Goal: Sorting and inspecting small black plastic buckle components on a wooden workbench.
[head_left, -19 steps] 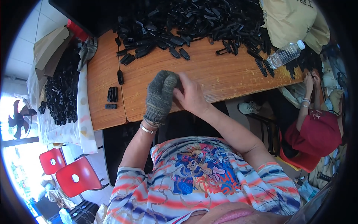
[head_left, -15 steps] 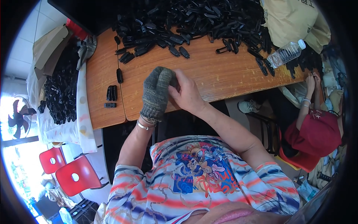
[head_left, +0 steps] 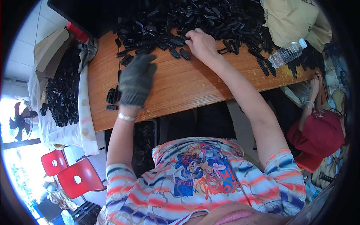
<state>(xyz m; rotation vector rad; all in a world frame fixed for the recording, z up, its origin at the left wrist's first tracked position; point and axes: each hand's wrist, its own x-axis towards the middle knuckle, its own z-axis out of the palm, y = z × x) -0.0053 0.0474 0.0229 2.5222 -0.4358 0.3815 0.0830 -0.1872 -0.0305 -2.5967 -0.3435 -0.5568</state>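
My left hand (head_left: 138,80), in a grey-green knitted glove, is over the left part of the wooden table (head_left: 176,80). It is a little blurred, with thumb and forefinger apart and nothing visible between them. Just beyond its fingers lie loose black plastic parts (head_left: 126,60). My bare right hand (head_left: 202,45) reaches to the near edge of a large heap of black plastic parts (head_left: 210,17). Its thumb and fingers are bent together on one of these parts, mostly hidden by the fingers. Two oval black parts (head_left: 180,53) rest just left of that hand.
A small group of black parts (head_left: 112,96) sits near the left hand's wrist. At the right are a clear plastic bottle (head_left: 288,53) and a tan sack (head_left: 288,20). Further left, a bag (head_left: 62,90) holds more black parts. Another person in a red top (head_left: 317,133) sits at the right.
My hands have come apart. The gloved left hand has moved left and forward; the bare right hand has let go of the glove and gone forward to the heap.
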